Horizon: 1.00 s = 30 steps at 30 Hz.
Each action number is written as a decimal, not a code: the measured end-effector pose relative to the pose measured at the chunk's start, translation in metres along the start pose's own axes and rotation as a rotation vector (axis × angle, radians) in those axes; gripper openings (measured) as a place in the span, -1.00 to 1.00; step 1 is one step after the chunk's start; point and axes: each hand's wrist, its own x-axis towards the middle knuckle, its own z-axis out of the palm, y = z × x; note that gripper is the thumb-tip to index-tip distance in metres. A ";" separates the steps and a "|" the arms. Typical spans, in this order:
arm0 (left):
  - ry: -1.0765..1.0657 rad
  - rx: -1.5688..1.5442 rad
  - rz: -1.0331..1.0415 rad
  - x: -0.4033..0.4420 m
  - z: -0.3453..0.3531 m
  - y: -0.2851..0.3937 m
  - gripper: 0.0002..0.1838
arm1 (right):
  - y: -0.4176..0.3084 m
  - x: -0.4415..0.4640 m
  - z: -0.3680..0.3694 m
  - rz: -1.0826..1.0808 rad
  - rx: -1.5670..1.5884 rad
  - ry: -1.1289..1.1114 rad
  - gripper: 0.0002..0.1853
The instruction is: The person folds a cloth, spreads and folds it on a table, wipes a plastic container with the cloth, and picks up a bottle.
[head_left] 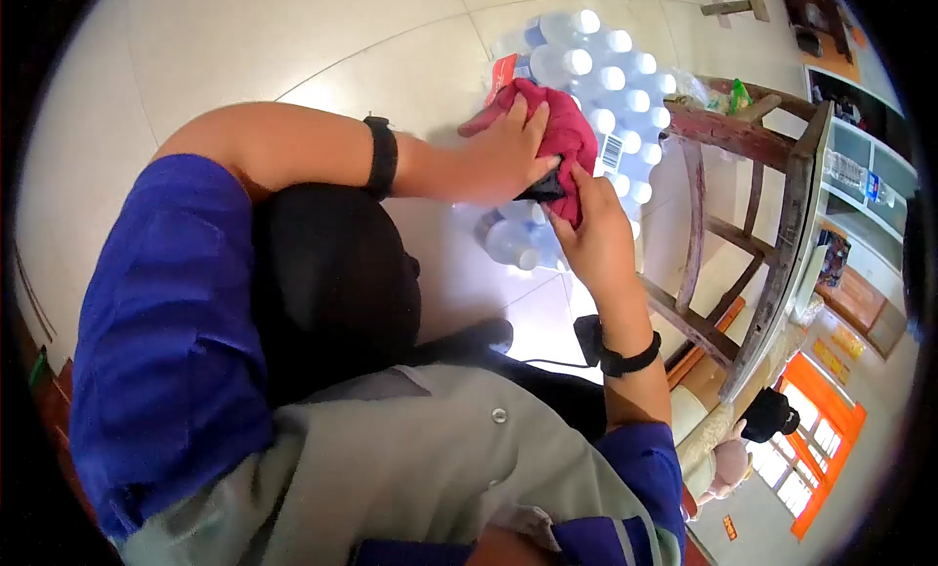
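A crumpled dark pink cloth item point(569, 126) with a black part point(543, 187) is held by both my hands over a pack of bottled water point(625, 102). My left hand point(496, 154) presses on its left side, fingers bent over the fabric. At its lower end, my right hand point(594, 219) pinches the edge between thumb and fingers. What exactly the cloth item is, I cannot make out. The bottles have white caps, and a barcode label point(613, 153) shows on the pack. Part of the pack is hidden behind the cloth and my hands.
A worn wooden stool point(699, 190) stands right of the bottles, with a plastic bag point(740, 97) on its far side. Pale floor tiles point(371, 39) extend left. Beyond are shelves holding a bottle point(870, 183), an orange-framed window point(821, 449) and a person in a black cap point(767, 417).
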 end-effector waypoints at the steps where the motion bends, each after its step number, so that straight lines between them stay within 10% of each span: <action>1: 0.043 0.010 0.038 0.003 0.002 -0.006 -0.32 | 0.000 0.002 0.002 -0.013 -0.008 0.040 -0.39; 8: -0.164 -0.125 -0.034 0.054 0.010 -0.065 -0.56 | 0.003 0.071 0.016 -0.071 -0.069 0.267 -0.41; 11: -0.278 -1.309 -0.449 0.054 -0.003 -0.077 -0.61 | 0.000 0.101 0.020 -0.050 -0.087 0.277 -0.47; 15: -0.332 -1.510 -0.325 0.036 -0.003 -0.061 -0.66 | -0.009 0.108 0.016 -0.034 -0.115 0.191 -0.56; 22: -0.715 -0.460 -0.296 0.011 -0.030 -0.016 -0.66 | -0.008 0.030 0.004 -0.078 -0.038 0.023 -0.59; 24: -0.338 -0.052 0.356 -0.002 0.043 -0.047 -0.66 | -0.003 0.012 0.000 -0.072 -0.030 0.013 -0.58; 27: -0.269 0.004 0.449 -0.006 0.021 -0.023 -0.73 | 0.006 -0.009 -0.001 -0.041 0.008 0.026 -0.55; 30: -0.731 0.407 0.467 0.017 -0.014 0.011 -0.74 | 0.014 -0.022 -0.001 -0.028 0.032 0.060 -0.48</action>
